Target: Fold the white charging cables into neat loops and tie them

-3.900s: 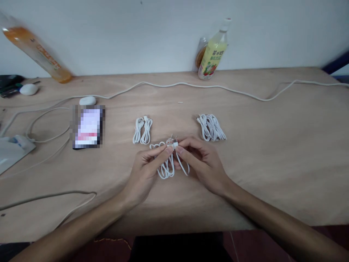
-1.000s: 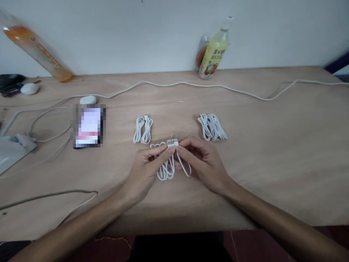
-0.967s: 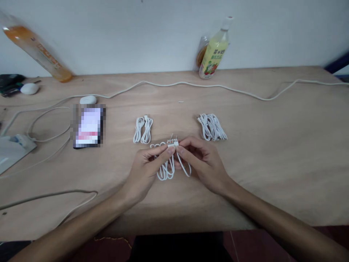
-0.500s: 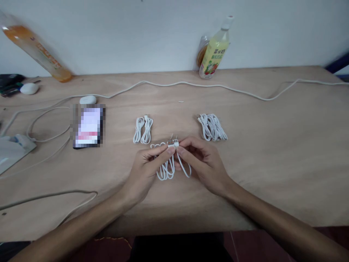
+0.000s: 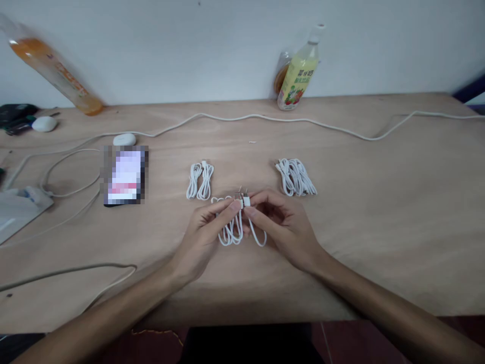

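Observation:
Between my two hands, just above the table, is a loosely looped white USB cable (image 5: 229,233) with its plugs (image 5: 247,201) side by side and pointing away from me. My left hand (image 5: 207,228) pinches one plug and the coils, thumb on top. The thumb and fingers of my right hand (image 5: 285,226) close on the other plug, with a short loop of cable hanging below. Fingers hide part of the coils. Beyond my left hand lie two bundled white cables (image 5: 200,181). Past my right hand sits a thicker group of bundled white cables (image 5: 295,177).
A phone (image 5: 126,177) and a white case (image 5: 124,140) lie at left. A long white cord (image 5: 257,117) crosses the back of the table. An orange drink bottle (image 5: 56,76) and a yellow drink bottle (image 5: 299,73) stand by the wall. More cords run along the left side.
The plugs have turned slightly in my fingers, so the left one shows less of its flat face. Both hands stay in nearly the same place. The camera view has shifted a little.

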